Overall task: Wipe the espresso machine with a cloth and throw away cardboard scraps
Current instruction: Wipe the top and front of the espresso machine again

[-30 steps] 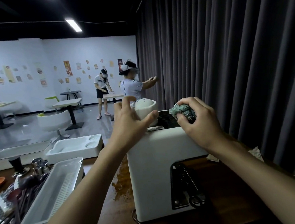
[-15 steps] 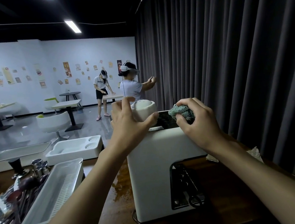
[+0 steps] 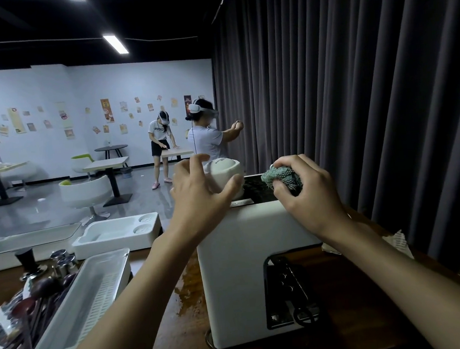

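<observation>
The white espresso machine (image 3: pixel 231 271) stands on the wooden counter in front of me. My right hand (image 3: pixel 308 195) grips a bunched teal cloth (image 3: pixel 282 178) and presses it on the machine's dark top panel (image 3: pixel 255 188). My left hand (image 3: pixel 197 196) curls round a white cup (image 3: pixel 226 172) that sits upside down on the left of the machine's top, thumb on its front and fingers over its far side. A pale cardboard scrap (image 3: pixel 399 241) lies on the counter behind the machine, partly hidden by my right forearm.
A white perforated tray (image 3: pixel 76 307) and dark utensils (image 3: pixel 26 311) lie to the left, with metal tampers (image 3: pixel 61 263) and a white knock box (image 3: pixel 117 235) behind. A wet stain (image 3: pixel 188 283) marks the counter. A dark curtain (image 3: pixel 355 93) hangs close on the right. Two people stand in the room beyond.
Both hands stay on top of the machine. My right hand with the cloth has shifted only slightly on the top panel; my left hand keeps its place at the cup.
</observation>
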The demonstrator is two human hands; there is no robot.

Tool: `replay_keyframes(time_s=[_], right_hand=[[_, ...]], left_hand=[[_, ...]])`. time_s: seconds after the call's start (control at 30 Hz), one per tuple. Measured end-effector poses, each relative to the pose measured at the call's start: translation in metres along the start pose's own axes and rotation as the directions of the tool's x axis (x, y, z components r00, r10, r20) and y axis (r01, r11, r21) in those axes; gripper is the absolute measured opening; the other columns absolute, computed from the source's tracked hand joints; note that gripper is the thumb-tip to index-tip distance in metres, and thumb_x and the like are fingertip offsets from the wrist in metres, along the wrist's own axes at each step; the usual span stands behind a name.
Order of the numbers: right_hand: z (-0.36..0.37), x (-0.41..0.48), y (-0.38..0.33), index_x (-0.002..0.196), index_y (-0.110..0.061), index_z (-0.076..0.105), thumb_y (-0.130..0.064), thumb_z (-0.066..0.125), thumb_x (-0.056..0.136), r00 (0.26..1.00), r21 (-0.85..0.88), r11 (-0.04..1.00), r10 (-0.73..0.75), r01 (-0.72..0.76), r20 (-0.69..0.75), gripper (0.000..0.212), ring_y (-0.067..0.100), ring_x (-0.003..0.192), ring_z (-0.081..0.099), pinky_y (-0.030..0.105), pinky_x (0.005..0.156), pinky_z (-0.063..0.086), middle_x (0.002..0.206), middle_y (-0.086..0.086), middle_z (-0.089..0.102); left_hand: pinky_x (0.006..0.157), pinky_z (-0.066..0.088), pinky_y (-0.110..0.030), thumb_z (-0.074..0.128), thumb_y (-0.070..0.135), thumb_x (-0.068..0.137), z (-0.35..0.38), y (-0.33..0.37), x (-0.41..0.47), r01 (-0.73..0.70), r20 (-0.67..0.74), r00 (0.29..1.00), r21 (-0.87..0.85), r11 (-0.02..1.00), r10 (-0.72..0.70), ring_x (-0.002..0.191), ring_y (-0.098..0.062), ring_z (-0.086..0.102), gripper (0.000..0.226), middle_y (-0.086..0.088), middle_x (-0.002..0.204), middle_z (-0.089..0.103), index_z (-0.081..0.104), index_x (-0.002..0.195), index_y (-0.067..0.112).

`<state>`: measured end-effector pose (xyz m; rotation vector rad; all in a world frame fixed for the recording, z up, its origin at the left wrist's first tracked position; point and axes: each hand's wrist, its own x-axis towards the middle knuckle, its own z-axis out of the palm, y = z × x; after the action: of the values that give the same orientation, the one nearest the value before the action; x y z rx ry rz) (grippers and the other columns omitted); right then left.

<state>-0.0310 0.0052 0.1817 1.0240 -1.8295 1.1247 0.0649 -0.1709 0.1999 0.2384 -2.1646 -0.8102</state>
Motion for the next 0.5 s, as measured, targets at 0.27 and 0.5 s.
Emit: replay_keyframes(time_s=[0.27,0.5], right_hand=[[0.0004,-0.0003,0.0004,0.106,-0.014,0.065,-0.017,0.064,0.082,1.0,0.008,1.0,0.0,0.0,-0.008,0.023,0.016,0.088,0.059,0.034,0.077,0.05,0.1,0.0,0.062],[0.0005,-0.0006,0.0008,0.107,-0.015,0.064,-0.016,0.064,0.083,1.0,0.001,1.0,-0.002,0.002,-0.012,0.024,0.016,0.089,0.06,0.035,0.077,0.052,0.1,0.0,0.062]], left_hand=[[0.111,0.033,-0.047,0.058,0.056,0.08,0.0005,-0.0008,-0.0004,-0.017,-0.024,1.0,0.027,0.999,0.018,0.128,-0.025,0.04,0.061,0.0,0.128,0.039,0.046,0.131,0.025],[0.104,0.039,-0.042,0.063,0.039,0.09,0.0017,-0.0022,-0.0001,-0.09,-0.002,0.996,0.023,0.996,0.09,0.114,-0.016,0.047,0.052,0.0,0.135,0.047,0.045,0.135,0.023]])
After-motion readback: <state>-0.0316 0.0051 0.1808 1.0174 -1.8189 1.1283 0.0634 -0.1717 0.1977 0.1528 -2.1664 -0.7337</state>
